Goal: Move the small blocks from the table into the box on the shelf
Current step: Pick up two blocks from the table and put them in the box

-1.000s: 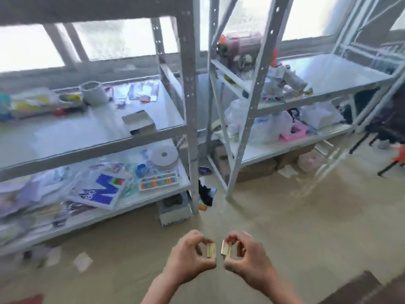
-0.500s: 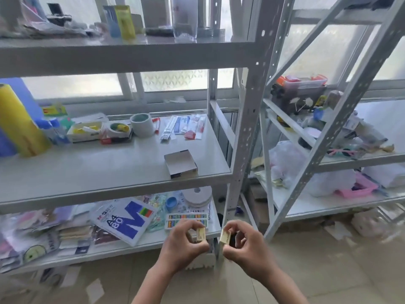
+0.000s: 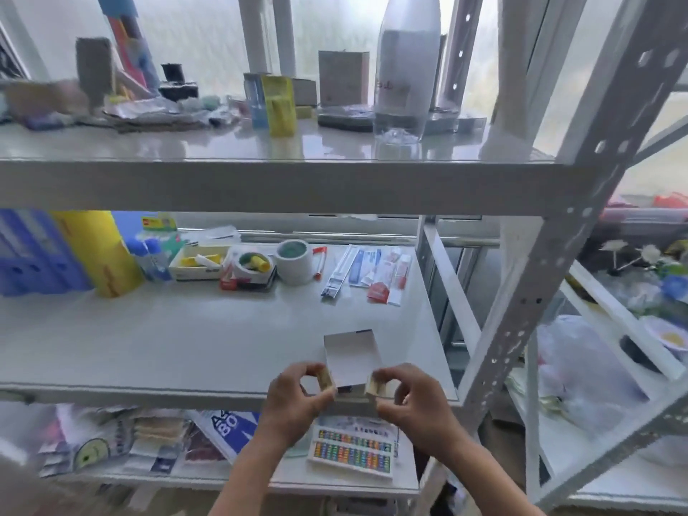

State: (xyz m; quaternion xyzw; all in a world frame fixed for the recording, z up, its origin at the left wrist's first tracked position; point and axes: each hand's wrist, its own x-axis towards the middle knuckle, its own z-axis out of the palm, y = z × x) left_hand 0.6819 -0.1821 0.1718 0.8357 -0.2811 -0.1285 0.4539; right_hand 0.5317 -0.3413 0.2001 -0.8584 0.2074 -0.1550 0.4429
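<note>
A small open white box (image 3: 352, 357) lies near the front edge of the middle shelf (image 3: 186, 340). My left hand (image 3: 294, 400) pinches a small pale wooden block (image 3: 326, 378) just left of the box's near end. My right hand (image 3: 413, 402) pinches a second small block (image 3: 373, 387) just right of the box's near end. Both hands hover at the shelf's front edge, the blocks a little apart from each other.
Tape rolls (image 3: 295, 260), a yellow roll (image 3: 100, 251), blue binders (image 3: 33, 251) and packets (image 3: 372, 271) line the back of the middle shelf. A clear bottle (image 3: 404, 68) stands on the top shelf. A perforated metal post (image 3: 540, 262) rises to the right. A colourful bead box (image 3: 352, 448) lies below.
The view has risen and closed in on the shelf. Both hands, each still pinching a block, have moved up from below the shelf edge to the box's near end.
</note>
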